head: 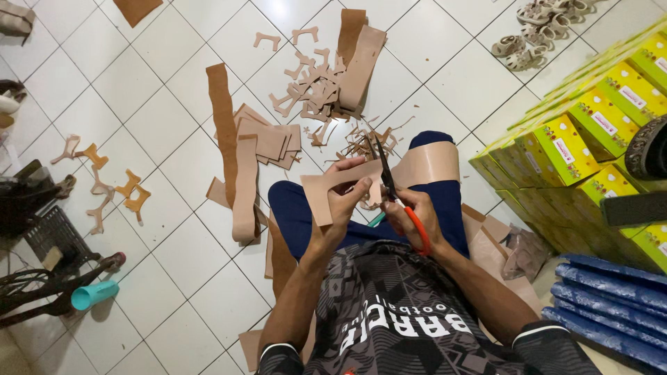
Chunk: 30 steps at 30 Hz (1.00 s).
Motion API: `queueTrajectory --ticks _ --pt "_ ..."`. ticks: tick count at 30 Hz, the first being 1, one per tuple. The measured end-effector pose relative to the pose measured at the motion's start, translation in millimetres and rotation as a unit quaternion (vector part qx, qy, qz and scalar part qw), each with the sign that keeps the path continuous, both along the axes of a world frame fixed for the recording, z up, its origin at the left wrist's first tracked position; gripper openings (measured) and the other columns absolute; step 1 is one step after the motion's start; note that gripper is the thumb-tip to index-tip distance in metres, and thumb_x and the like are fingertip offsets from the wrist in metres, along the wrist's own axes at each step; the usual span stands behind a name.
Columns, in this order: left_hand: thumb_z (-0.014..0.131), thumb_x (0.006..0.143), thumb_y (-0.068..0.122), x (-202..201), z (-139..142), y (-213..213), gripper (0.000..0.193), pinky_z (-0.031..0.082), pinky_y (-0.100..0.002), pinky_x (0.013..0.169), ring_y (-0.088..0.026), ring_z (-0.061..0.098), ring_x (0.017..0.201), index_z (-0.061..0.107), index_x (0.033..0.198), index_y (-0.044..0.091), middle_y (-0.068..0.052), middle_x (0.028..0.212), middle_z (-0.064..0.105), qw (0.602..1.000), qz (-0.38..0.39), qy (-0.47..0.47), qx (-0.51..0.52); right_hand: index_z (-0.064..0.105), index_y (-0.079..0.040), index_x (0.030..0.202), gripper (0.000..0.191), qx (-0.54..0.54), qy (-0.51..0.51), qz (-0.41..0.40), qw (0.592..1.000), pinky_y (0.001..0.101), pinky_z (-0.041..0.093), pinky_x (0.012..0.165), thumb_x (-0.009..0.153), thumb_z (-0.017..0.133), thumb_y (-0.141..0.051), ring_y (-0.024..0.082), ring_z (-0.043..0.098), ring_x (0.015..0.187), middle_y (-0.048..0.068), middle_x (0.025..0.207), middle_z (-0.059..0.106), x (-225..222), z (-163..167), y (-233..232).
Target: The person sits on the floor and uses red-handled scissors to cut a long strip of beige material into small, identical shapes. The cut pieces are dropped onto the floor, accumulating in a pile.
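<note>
Seated person cuts a tan strip [379, 175] w/ scissors [396, 198] over the lap.

Left hand [345, 201] pinches the strip, thumb on top, forearm angled up from the body. Right hand [415, 221] is closed round the orange handles, blades up & parted at the strip's edge. White tile floor [160, 104] w/ cut shapes [313, 76], scraps & folded strips [267, 139]; yellow-green boxes [583, 139] stacked at right, sandals [535, 31] beyond.

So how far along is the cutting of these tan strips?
Done: a pile of cut shapes lies on the floor. In hand: left hand holds a strip, right hand works scissors through it. Left: uncut strips wait beside the knee.
</note>
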<state>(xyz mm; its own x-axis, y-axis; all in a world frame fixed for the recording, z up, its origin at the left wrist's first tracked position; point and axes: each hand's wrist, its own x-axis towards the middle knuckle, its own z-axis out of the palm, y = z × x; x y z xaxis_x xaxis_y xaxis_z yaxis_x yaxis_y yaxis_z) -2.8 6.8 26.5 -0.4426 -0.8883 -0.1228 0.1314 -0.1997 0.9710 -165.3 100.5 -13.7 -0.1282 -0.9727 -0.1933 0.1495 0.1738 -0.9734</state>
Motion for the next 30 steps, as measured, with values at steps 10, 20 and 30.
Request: queueTrajectory --ticks 10,20,30 --pt "0.070 0.096 0.007 6 6 -15 0.039 0.057 -0.026 0.076 -0.013 0.067 0.088 0.055 0.130 -0.006 -0.010 0.100 0.070 0.999 -0.037 0.024 0.010 0.075 0.000 0.107 0.038 0.006 0.079 0.030 0.996 0.0223 0.033 0.038 0.096 0.062 -0.034 0.003 0.042 0.040 -0.006 0.052 0.050 -6 19 0" --pt "0.071 0.091 0.007 8 6 -22 0.029 0.060 -0.023 0.071 -0.012 0.072 0.081 0.055 0.112 -0.006 -0.011 0.091 0.074 0.997 -0.026 -0.077 0.010 0.075 0.000 0.099 0.031 0.033 0.062 0.022 0.997 0.0226 0.031 0.037 0.095 0.064 -0.028 0.003 0.041 0.041 -0.005 0.053 0.051 -8 6 6" --pt "0.064 0.095 0.006 5 1 -35 0.046 0.062 -0.025 0.073 -0.015 0.073 0.080 0.056 0.138 -0.008 -0.014 0.093 0.075 0.992 0.016 -0.121 -0.027 0.069 0.003 0.097 0.034 0.086 -0.047 -0.006 0.995 0.0234 0.030 0.036 0.097 0.066 -0.031 0.005 0.038 0.040 -0.003 0.055 0.047 -5 -14 10"
